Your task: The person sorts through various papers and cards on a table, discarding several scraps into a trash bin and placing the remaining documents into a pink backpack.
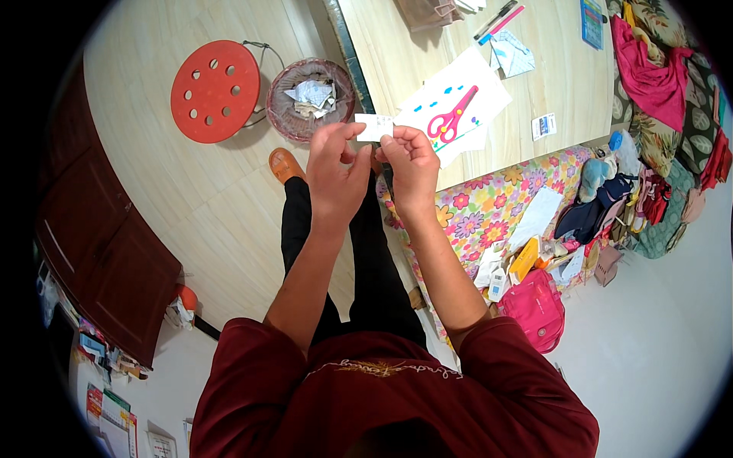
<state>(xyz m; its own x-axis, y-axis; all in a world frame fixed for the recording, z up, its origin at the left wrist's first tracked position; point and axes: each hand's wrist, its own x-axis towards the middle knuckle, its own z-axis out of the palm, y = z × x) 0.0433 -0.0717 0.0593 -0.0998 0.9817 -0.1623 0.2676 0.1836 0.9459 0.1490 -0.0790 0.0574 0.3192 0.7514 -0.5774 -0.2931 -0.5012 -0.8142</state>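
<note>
A small white paper card [372, 128] with faint print is held up in front of me, near the table's left edge. My right hand [410, 164] pinches its lower right corner between thumb and bent index finger. At the card's left edge is my left hand [336, 172], its fingers curled and its thumb apart from the index finger. That index fingertip meets or nearly meets the card; I cannot tell whether it grips. To the right, pink-handled scissors [453, 116] lie on white paper sheets [492, 95] with blue marks. A small printed card [544, 127] lies farther right.
A lined waste basket [275, 114] holding crumpled paper stands left of the table [565, 91], beside a red round stool [215, 91]. Pens [496, 21] and folded paper [511, 55] lie at the back. A flowered cloth-covered seat [458, 217] holds a pink bag [534, 309] and clutter.
</note>
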